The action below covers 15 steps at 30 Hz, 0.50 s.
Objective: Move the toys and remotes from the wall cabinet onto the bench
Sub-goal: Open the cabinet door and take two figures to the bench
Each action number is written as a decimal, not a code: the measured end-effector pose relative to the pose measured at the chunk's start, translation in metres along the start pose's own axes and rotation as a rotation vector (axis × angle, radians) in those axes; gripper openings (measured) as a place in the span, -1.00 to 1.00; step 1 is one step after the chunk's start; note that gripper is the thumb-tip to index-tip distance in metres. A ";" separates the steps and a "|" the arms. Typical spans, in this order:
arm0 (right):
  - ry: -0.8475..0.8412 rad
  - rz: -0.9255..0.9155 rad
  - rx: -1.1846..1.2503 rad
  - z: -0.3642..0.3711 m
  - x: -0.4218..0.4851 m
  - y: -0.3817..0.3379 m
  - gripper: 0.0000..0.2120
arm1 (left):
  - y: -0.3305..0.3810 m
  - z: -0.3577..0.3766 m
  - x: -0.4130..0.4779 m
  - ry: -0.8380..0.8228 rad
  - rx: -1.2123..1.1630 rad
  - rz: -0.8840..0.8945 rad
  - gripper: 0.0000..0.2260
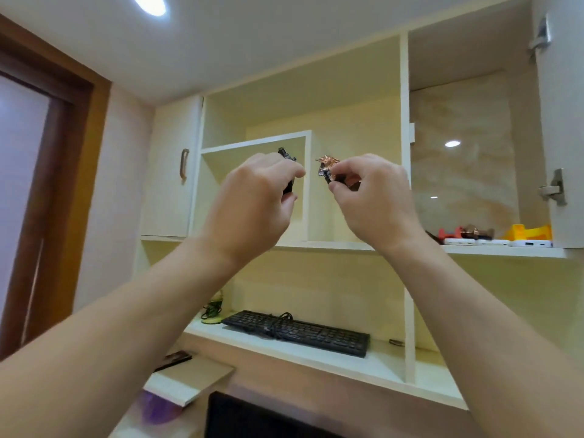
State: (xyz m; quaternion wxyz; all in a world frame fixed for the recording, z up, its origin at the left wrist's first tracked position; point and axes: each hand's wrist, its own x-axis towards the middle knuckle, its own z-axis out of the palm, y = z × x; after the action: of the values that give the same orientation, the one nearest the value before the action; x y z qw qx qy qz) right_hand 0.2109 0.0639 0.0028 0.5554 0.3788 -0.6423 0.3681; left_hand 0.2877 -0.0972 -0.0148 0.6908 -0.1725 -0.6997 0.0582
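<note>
Forearms (126,327) lay at 7 and 5 o'clock. Left grip (252,200) clenched a dark figurine (287,155); right grip (376,200) pinched a copper figurine (328,169), both at centre before the wall cabinet (404,90). Judged light, rigid, spiky: hold by torso. Other toys (467,232) sat at 3 o'clock.

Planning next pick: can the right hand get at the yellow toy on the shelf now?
Probably not yet: the right hand pinches a copper toy. Otherwise the open shelf leaves the yellow toy unblocked.
</note>
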 end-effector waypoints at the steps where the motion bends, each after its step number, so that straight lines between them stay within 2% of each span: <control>1: -0.006 0.004 0.023 0.009 -0.001 -0.009 -0.85 | -0.006 -0.009 -0.004 -0.010 0.018 -0.002 -0.77; 6: -0.036 0.031 0.135 0.054 -0.009 -0.056 -0.84 | -0.038 -0.060 -0.027 -0.085 0.116 -0.039 -0.76; 15: -0.098 -0.030 0.340 0.124 -0.040 -0.166 -0.82 | -0.091 -0.166 -0.082 -0.187 0.310 -0.083 -0.75</control>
State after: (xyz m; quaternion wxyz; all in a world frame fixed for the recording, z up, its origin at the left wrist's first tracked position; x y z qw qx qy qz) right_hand 0.3097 -0.1168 -0.0421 0.4568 0.4944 -0.5914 0.4440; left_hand 0.4358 -0.2346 -0.0568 0.6431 -0.0286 -0.7499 0.1525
